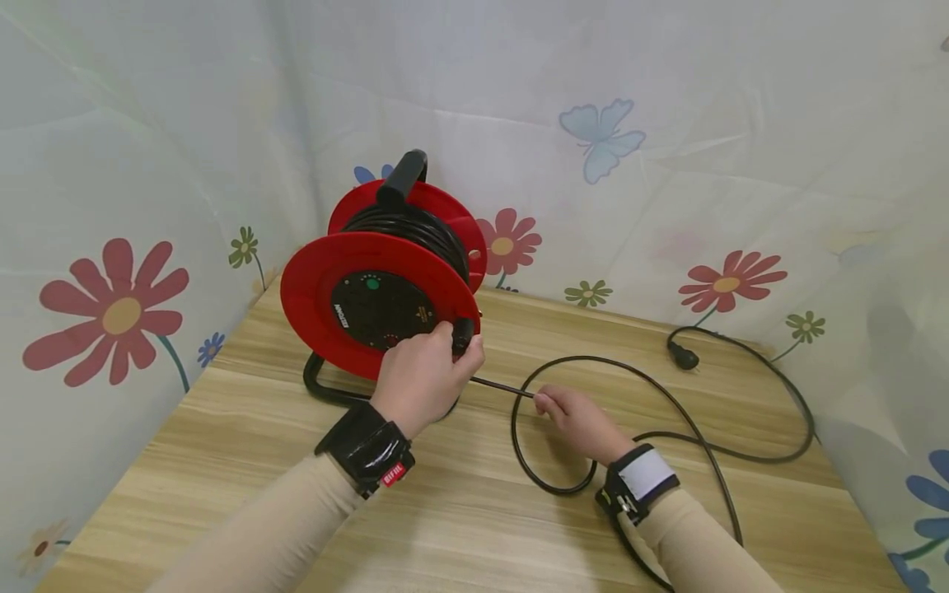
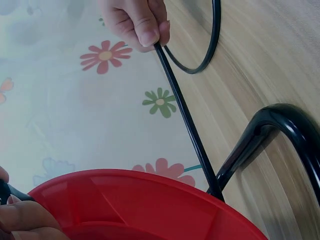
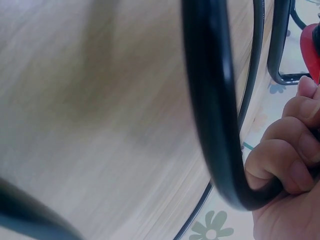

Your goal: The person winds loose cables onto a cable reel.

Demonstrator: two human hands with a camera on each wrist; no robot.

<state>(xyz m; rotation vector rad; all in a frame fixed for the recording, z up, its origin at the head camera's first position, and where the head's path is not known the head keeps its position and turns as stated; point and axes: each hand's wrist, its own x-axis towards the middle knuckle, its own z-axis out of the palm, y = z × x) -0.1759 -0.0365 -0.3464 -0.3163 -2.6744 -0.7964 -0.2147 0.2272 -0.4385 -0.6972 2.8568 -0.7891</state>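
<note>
A red cable reel [image 1: 307,284] with black cable wound on its drum stands on the wooden table, its black socket panel [image 1: 356,301] facing me. My left hand [image 1: 424,371] grips the black crank knob [image 1: 463,332] at the lower right of the front disc. To the right, my right hand [image 1: 582,424] holds the black cable [image 1: 504,386] between thumb and curled fingers. In the left wrist view the cable [image 2: 182,110] runs straight from the red rim to that hand. The right wrist view has the fingers [image 3: 285,132] wrapped round it, a loop hanging close by.
Loose cable [image 1: 652,379] lies in wide loops on the right of the table [image 1: 474,527], ending in a black plug [image 1: 684,357] near the back. A black tubular stand [image 1: 319,387] and carry handle [image 1: 404,177] frame the reel. Behind hangs a flower-printed curtain [image 1: 593,214].
</note>
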